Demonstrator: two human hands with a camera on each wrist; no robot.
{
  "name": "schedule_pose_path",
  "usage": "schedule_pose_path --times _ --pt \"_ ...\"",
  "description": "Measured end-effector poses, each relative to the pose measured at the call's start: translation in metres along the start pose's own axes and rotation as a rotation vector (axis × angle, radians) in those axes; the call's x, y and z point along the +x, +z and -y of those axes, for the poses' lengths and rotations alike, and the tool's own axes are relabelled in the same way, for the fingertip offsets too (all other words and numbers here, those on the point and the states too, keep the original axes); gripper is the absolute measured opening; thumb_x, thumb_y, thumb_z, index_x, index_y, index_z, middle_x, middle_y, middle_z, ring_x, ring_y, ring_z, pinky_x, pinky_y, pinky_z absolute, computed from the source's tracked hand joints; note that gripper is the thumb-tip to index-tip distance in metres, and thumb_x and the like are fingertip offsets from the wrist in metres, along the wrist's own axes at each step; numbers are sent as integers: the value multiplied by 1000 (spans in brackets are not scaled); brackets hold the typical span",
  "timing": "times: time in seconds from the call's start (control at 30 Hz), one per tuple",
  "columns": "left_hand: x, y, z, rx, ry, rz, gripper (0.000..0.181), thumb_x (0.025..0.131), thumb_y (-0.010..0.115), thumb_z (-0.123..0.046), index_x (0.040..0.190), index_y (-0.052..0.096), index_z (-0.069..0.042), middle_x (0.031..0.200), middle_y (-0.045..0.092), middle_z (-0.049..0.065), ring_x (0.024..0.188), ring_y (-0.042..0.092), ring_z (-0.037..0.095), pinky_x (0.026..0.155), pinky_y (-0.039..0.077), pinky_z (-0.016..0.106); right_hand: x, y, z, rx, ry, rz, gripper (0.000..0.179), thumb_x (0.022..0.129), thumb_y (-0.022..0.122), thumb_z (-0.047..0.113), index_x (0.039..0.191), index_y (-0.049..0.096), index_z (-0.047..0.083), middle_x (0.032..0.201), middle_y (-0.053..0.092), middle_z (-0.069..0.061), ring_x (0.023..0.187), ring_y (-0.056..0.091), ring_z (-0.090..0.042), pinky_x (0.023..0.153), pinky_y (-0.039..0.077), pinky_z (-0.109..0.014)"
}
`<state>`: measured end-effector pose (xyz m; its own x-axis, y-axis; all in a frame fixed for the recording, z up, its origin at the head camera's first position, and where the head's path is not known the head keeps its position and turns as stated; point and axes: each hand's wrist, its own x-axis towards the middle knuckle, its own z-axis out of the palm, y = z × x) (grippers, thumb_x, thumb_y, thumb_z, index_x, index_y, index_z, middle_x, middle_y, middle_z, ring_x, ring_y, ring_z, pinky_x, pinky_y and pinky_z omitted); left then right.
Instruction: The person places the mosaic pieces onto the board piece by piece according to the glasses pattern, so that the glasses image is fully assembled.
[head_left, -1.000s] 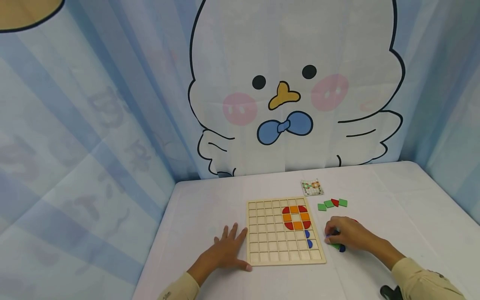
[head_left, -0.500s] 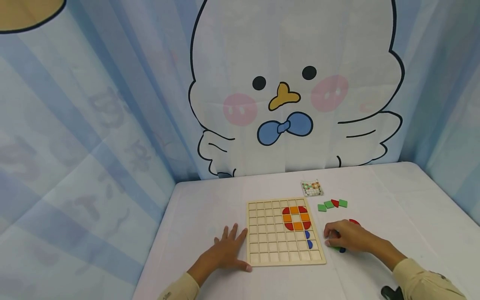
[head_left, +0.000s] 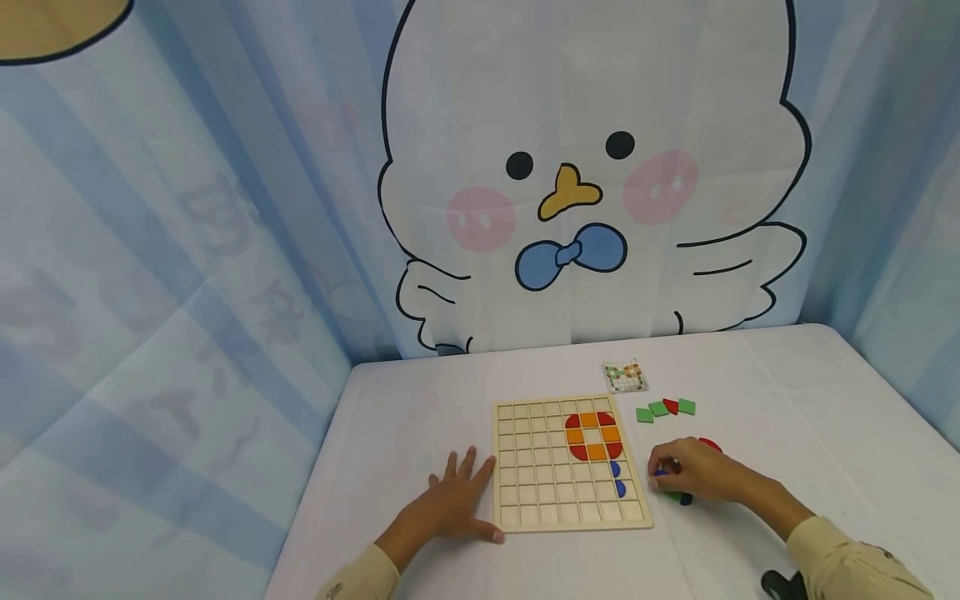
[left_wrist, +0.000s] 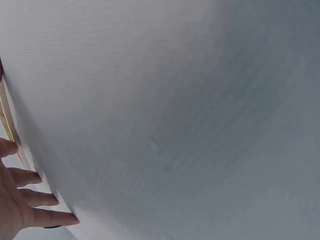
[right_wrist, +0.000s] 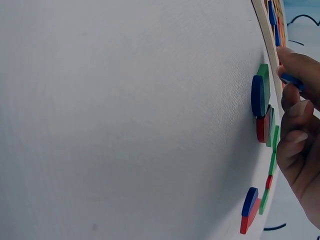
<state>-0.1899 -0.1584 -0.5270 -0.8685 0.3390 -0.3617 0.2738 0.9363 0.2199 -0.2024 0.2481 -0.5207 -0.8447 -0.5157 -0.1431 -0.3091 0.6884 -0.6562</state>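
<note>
My left hand [head_left: 457, 500] rests with spread fingers at the left edge of a wooden grid board [head_left: 528, 492]. On the board, red quarter-round pieces and orange square pieces [head_left: 596, 451] form a ring. Two blue rounded pieces [head_left: 620, 488] sit in cells below it. Just right of the board, my right hand [head_left: 693, 469] pinches a blue piece [right_wrist: 291, 80] between thumb and index finger, as the right wrist view shows. Under and beside that hand lie a green piece [right_wrist: 263, 72], another blue piece [right_wrist: 257, 96] and a red piece [right_wrist: 260, 129], partly hidden in the head view.
A small patterned card [head_left: 624, 376] lies behind the board's far right corner. Green square pieces [head_left: 686, 407] and a red piece [head_left: 671, 406] form a row nearby. A dark object [head_left: 782, 585] sits by the right sleeve. A cartoon curtain [head_left: 480, 308] hangs behind the table.
My right hand has shifted slightly toward me over the loose pieces, showing more of the red piece behind it. The left hand and the board pieces stay as they were.
</note>
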Motion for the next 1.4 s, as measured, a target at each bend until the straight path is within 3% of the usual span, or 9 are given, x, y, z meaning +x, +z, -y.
schedule_pose_path --times 0.4,0.53,0.63,0.77,0.9,0.97,1.17,1.4 --pt "0 -2 -1 8 2 5 118 66 76 -75 160 28 -22 167 18 20 149 17 54 104 30 78 -1 5 -1 53 -37 16 12 90 75 32 95 72 21 70 50 8 66 47 -4 57 36 -22" --pt "-1 -3 -2 8 1 2 117 66 77 -74 160 29 -21 166 19 20 149 17 55 104 30 78 0 3 0 63 -42 27 18 91 74 31 103 73 16 75 53 8 70 49 -4 59 38 -22" --pt "-2 -3 -3 8 -3 1 117 66 78 -73 159 29 -21 166 19 20 149 17 55 104 30 78 1 1 1 82 -49 41 23 93 73 27 110 74 12 88 64 5 75 49 -3 61 40 -21" --pt "-4 -4 -4 9 -8 2 117 66 78 -72 159 29 -21 167 19 20 149 17 54 105 30 77 2 0 5 173 -37 86 27 95 69 20 119 73 8 107 69 -3 62 52 -4 55 44 -20" --pt "-4 -6 -6 13 -4 4 116 67 78 -72 159 29 -20 166 19 21 148 18 55 104 30 77 2 2 10 266 -26 126 26 96 66 15 121 71 8 112 67 -9 49 50 -8 48 45 -20" --pt "-5 -6 -6 18 0 4 116 68 77 -72 159 29 -20 166 19 21 148 18 56 104 31 77 3 5 13 280 -31 125 23 96 68 16 117 72 9 110 67 -7 50 49 -8 49 45 -20" --pt "-4 -5 -5 23 1 7 117 67 77 -73 160 29 -20 166 18 21 148 18 56 104 31 77 8 14 22 246 -85 54 15 91 75 22 102 70 12 85 62 4 69 52 -7 58 43 -19" --pt "-3 -4 -3 20 0 12 117 67 76 -74 160 28 -21 167 17 21 149 16 55 104 30 78 12 33 34 217 -87 46 17 88 79 24 98 70 15 80 59 6 73 53 -5 62 45 -19"
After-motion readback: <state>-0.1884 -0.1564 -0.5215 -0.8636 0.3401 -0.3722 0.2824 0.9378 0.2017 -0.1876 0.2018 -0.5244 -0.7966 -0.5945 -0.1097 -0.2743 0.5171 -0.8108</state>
